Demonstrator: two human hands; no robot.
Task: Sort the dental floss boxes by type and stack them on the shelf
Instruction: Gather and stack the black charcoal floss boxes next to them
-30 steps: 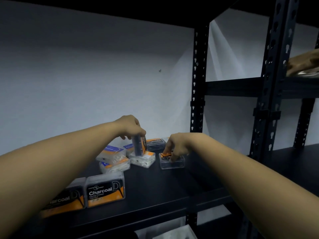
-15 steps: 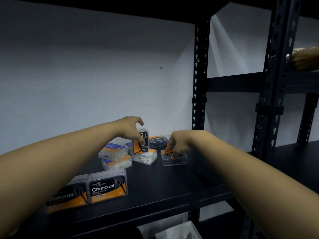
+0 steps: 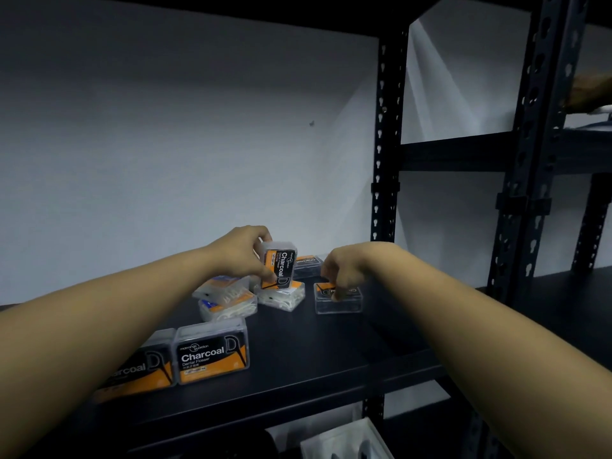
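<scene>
My left hand (image 3: pixel 243 253) grips a black-and-orange Charcoal floss box (image 3: pixel 280 265), held on end just above a white floss box (image 3: pixel 284 296). My right hand (image 3: pixel 344 268) pinches the top of a clear-sided Charcoal box (image 3: pixel 341 301) lying flat on the black shelf (image 3: pixel 314 356). Two Charcoal boxes stand side by side at the front left, one (image 3: pixel 212 354) fully visible and one (image 3: pixel 142 369) partly behind my left forearm. Two blue-labelled white boxes (image 3: pixel 228 298) are stacked near the middle. Another Charcoal box (image 3: pixel 308 265) lies at the back.
A black perforated upright (image 3: pixel 385 144) stands just right of the boxes; a second upright (image 3: pixel 533 144) is nearer right. A higher shelf board (image 3: pixel 457 154) spans between them. Another person's hand (image 3: pixel 592 89) shows at the far right edge. White items (image 3: pixel 344 438) sit below.
My left hand has turned the Charcoal box so its label faces me and lifted it slightly over the white box. My right hand stays on the clear box.
</scene>
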